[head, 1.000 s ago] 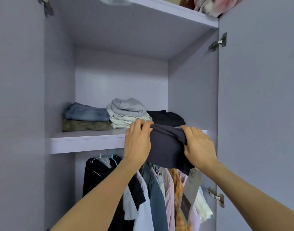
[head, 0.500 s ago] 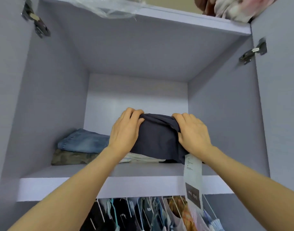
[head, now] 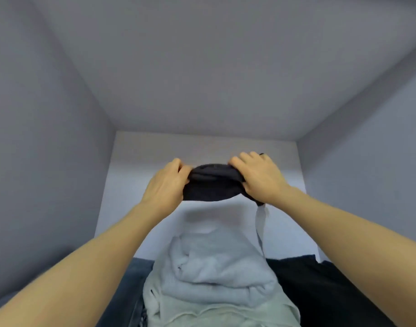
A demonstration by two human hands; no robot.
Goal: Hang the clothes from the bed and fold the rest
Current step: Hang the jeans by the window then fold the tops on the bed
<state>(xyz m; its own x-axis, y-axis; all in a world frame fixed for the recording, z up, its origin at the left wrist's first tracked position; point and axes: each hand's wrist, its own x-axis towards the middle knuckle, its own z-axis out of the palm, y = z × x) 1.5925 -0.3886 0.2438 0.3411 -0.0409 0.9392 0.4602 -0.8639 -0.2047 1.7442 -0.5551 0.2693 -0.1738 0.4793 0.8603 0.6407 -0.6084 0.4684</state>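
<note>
I hold a folded dark navy garment [head: 211, 185] deep inside the wardrobe's upper compartment, above a stack of folded clothes. My left hand [head: 165, 185] grips its left end and my right hand [head: 259, 178] grips its right end. A pale paper tag [head: 260, 220] dangles from under the right end. Directly beneath lies a folded pale blue sweater [head: 216, 267] on top of a light pile.
Folded blue jeans [head: 131, 291] lie to the left of the pile and a black folded garment [head: 320, 291] to the right. The compartment's grey side walls [head: 49, 161], back wall [head: 136, 161] and the shelf underside overhead [head: 202, 67] enclose the space closely.
Both hands have carried the navy garment up and farther into the compartment, over the pale sweater pile. My view has moved in close; the shelf edge and hanging clothes are out of sight.
</note>
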